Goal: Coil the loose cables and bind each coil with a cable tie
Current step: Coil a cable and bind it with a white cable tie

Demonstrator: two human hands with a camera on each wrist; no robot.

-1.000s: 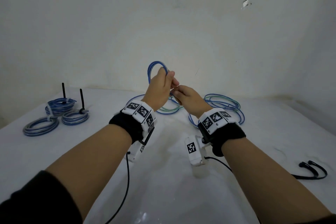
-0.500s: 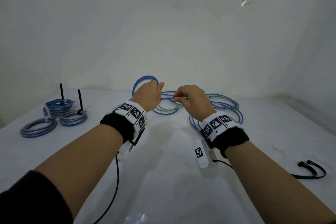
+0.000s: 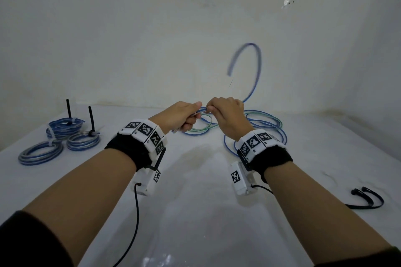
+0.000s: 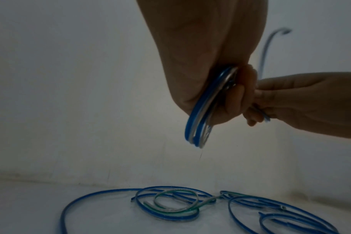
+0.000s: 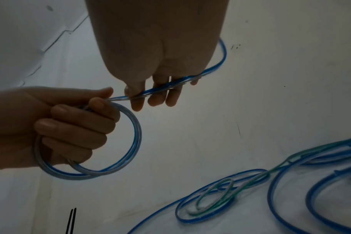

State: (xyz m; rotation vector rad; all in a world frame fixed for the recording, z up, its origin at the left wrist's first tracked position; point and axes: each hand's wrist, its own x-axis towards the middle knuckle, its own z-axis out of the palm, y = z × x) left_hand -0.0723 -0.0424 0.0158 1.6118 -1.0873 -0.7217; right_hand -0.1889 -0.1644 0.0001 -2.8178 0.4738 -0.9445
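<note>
Above the middle of the white table [image 3: 195, 212], the left hand [image 3: 180, 118] has its fingers [image 5: 76, 125] curled round a small coil [image 5: 110, 152] of blue and clear cable, several turns gathered in the fist and hanging below the knuckles. Just beside it at 3 o'clock, the right hand [image 3: 227, 118] pinches the same cable's loose run [image 5: 166, 86] between thumb and fingers, where it leaves the coil. From that grasp the free tail [image 3: 253, 67] arcs up toward 12 o'clock in front of the wall, blurred, its end curling over and down. On the table behind and under the hands, from 12 to 2 o'clock, lies a tangle of loose cables [image 3: 267, 121], blue with some green and clear strands, in wide overlapping loops. Well apart at 9 to 10 o'clock sit three finished coils [image 3: 63, 138], each bound; black cable tie tails [image 3: 91, 119] stand upright from two of them. At 4 o'clock, near the table's right edge, lie spare black cable ties [image 3: 366, 199], bent over together. Both wrists wear black bands with white marker blocks [image 3: 145, 134].
</note>
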